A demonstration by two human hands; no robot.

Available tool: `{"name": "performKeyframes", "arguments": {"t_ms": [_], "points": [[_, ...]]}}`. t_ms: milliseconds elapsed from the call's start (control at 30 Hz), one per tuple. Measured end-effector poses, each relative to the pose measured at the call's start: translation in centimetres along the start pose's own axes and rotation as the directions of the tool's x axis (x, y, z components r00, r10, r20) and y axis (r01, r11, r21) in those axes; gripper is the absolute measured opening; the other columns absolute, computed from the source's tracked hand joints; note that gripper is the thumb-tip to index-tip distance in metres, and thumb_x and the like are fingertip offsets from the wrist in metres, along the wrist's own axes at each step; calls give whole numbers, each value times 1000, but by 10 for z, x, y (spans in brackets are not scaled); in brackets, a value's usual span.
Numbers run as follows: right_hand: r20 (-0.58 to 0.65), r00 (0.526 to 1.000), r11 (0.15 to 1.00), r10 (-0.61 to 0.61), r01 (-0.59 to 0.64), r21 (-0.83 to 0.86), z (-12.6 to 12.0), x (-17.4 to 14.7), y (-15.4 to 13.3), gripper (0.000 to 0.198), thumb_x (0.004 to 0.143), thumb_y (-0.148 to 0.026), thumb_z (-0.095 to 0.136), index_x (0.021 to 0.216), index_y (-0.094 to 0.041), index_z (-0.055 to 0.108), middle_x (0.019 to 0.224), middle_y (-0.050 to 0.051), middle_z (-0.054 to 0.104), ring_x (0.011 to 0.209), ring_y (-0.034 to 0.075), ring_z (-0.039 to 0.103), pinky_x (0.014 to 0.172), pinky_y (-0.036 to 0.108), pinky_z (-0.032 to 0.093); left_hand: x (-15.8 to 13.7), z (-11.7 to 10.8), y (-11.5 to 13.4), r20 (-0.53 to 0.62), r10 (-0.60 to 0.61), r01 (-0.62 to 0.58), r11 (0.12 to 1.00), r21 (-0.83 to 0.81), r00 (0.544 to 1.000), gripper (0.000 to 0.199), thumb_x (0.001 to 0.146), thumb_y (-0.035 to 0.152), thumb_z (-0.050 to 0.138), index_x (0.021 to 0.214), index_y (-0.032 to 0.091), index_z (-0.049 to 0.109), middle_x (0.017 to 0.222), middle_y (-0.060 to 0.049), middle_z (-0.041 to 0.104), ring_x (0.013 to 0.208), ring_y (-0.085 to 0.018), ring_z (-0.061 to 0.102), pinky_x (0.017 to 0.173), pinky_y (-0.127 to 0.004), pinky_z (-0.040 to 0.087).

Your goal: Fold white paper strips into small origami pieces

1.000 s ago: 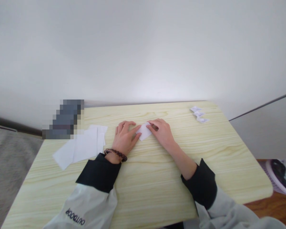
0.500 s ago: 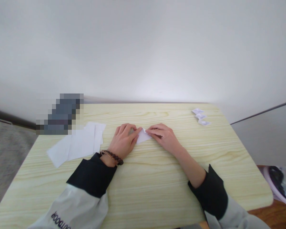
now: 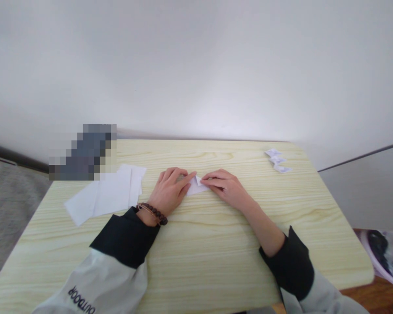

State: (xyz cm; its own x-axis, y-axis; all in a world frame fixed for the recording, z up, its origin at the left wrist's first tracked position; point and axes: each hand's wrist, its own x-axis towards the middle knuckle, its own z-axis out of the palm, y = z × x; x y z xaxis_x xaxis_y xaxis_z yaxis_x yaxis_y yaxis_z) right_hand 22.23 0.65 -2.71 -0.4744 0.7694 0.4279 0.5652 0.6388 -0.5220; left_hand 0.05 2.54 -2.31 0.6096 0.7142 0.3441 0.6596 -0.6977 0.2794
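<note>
A: What takes up most of the space?

B: The pale, wood-grained bench (image 3: 203, 261). Towards its left side lie overlapping flat white paper sheets (image 3: 113, 196), just beside the left hand (image 3: 170, 186).

A: And the hands themselves?

B: Both are narrow, fingers bent. The left hand holds the small white folded paper (image 3: 194, 188) at its left edge, index finger near the top and thumb lower down. The right hand (image 3: 223, 185) pinches it from the other side, fingertips together.

A: So where exactly is that paper?

B: On the bench, between the two hands: right of the left one, left of the right one. Its longer edge seems to run roughly sideways, from hand to hand, facing the person.

A: Which hand is nearer?

B: Neither; both touch it. The small turned-over white flap (image 3: 199, 180) near its top sits at the right fingertips, though, and they partly hide it.

A: Anything else?

B: Three little pointed white folded-paper pieces (image 3: 277, 160), clustered well apart, beyond the right hand towards the bench's far right corner.
</note>
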Motion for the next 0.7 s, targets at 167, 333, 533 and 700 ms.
{"name": "performKeyframes", "arguments": {"t_ms": [167,333,533,700], "points": [[18,1000,1000,3,-3,-24,-1,0,-1,26,90,-17,51,107,-25,68,103,4,68,93,16,59,86,33,49,1,-1,1,10,20,-20,1000,21,1000,36,89,18,48,121,28,58,103,-8,58,99,-24,48,85,-42,43],[20,1000,1000,6,-5,-23,0,0,0,27,91,-18,49,109,-27,67,104,4,67,93,16,58,85,34,50,0,0,2,22,29,-30,997,68,999,42,86,13,49,124,28,56,103,-9,56,98,-25,47,83,-43,42],[28,1000,1000,3,-2,-22,-1,0,-2,26,90,-16,50,109,-22,67,106,5,67,95,17,57,87,34,48,0,0,2,45,23,-27,996,85,999,43,85,13,49,125,25,55,103,-10,55,98,-26,46,83,-43,41],[26,1000,1000,11,-11,-19,-1,1,-2,26,89,-14,50,108,-20,67,107,5,67,94,17,58,87,34,48,-1,0,1,42,35,-40,994,104,999,42,84,12,49,125,23,55,103,-10,55,97,-26,45,82,-42,41]]}}
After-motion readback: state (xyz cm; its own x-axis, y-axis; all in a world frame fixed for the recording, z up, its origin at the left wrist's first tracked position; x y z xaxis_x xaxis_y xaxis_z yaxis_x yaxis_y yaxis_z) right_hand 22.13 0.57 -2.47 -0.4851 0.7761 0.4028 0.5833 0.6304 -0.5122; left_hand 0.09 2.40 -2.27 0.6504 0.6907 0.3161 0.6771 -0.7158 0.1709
